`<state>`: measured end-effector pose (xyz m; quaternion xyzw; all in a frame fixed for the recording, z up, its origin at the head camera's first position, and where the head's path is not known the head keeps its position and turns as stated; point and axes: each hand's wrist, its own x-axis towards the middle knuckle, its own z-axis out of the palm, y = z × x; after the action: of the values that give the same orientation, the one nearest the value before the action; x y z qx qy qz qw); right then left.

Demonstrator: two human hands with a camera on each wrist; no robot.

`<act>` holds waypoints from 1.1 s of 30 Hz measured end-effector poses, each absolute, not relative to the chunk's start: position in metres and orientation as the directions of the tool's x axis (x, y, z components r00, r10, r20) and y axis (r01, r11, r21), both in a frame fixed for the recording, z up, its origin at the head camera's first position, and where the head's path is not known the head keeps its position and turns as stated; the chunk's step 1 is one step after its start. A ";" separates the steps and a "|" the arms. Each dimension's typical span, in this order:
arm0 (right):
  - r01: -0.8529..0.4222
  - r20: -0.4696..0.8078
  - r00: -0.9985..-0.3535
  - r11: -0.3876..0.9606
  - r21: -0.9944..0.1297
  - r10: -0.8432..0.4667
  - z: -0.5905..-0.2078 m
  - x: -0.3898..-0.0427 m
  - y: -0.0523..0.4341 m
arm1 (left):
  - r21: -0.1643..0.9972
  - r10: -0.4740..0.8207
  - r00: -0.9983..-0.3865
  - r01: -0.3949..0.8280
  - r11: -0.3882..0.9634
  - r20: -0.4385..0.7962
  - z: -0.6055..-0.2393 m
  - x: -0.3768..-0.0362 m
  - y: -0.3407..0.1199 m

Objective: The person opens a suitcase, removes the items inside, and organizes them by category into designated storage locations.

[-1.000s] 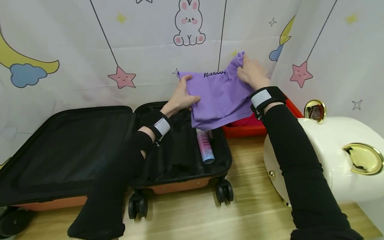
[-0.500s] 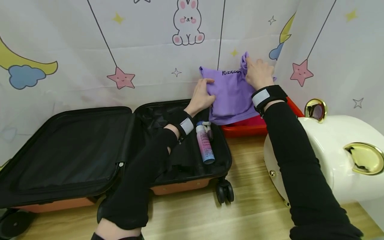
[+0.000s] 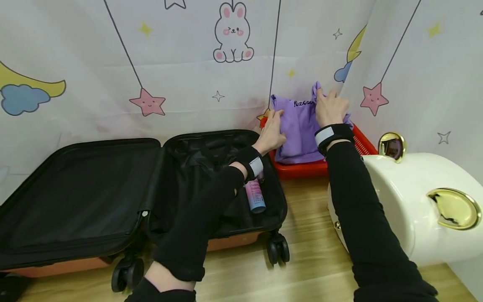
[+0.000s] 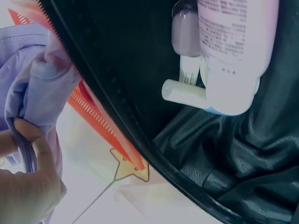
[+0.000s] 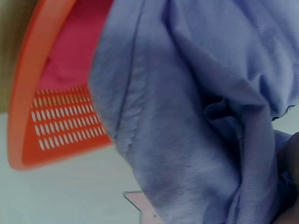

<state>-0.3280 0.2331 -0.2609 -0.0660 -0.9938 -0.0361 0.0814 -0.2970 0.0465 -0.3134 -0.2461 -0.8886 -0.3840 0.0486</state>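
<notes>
A purple T-shirt (image 3: 302, 134) with dark lettering hangs folded between my two hands, over the red basket (image 3: 302, 170). My left hand (image 3: 270, 133) pinches its left edge; in the left wrist view, thumb and finger close on a fold of the purple cloth (image 4: 39, 79). My right hand (image 3: 331, 108) grips the upper right corner, and in the right wrist view only a little of that hand shows at the right edge. Red cloth (image 5: 77, 44) lies in the basket beneath the shirt.
An open black-lined suitcase (image 3: 86, 201) lies to the left. Its right half holds a pink-and-blue bottle (image 3: 255, 197) and a smaller clear-capped bottle (image 4: 186, 35). A white rounded case with gold fittings (image 3: 411, 201) stands at the right. A patterned curtain (image 3: 188, 63) hangs behind.
Both hands have moved the purple T-shirt to the right and over the basket, the left hand travelling farther. The hands have come closer together, and the shirt is narrower between them.
</notes>
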 end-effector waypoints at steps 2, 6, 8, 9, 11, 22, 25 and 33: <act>0.154 0.138 -0.979 0.987 0.038 0.147 -0.268 -0.329 0.234 | 0.662 0.407 -0.877 0.465 0.588 0.254 -0.317 -0.298 0.049; 0.182 0.098 -0.978 0.983 -0.017 0.183 -0.280 -0.332 0.235 | 0.656 0.405 -0.884 0.450 0.606 0.233 -0.325 -0.301 0.052; 0.194 0.095 -0.976 0.980 -0.035 0.196 -0.284 -0.334 0.236 | 0.656 0.398 -0.886 0.448 0.608 0.237 -0.328 -0.302 0.053; 0.198 0.097 -0.975 0.979 -0.040 0.201 -0.285 -0.335 0.237 | 0.655 0.394 -0.887 0.448 0.608 0.241 -0.329 -0.303 0.054; 0.207 0.101 -0.972 0.977 -0.047 0.211 -0.287 -0.337 0.237 | 0.661 0.382 -0.891 0.443 0.606 0.247 -0.330 -0.303 0.056; 0.215 0.099 -0.971 0.976 -0.044 0.219 -0.306 -0.341 0.249 | 0.617 0.447 -0.883 0.432 0.658 0.142 -0.344 -0.303 0.068; 0.239 0.092 -0.966 0.970 -0.038 0.241 -0.308 -0.342 0.254 | 0.577 0.453 -0.882 0.438 0.690 0.128 -0.345 -0.305 0.068; 0.288 0.068 -0.955 0.957 -0.024 0.289 -0.312 -0.345 0.257 | 0.297 0.403 -0.915 0.392 0.871 0.025 -0.345 -0.304 0.070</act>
<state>-0.3449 0.2574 -0.3117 -0.1461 -0.9886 0.0068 0.0356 -0.3036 0.0702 -0.3447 -0.2057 -0.9669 -0.1497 -0.0188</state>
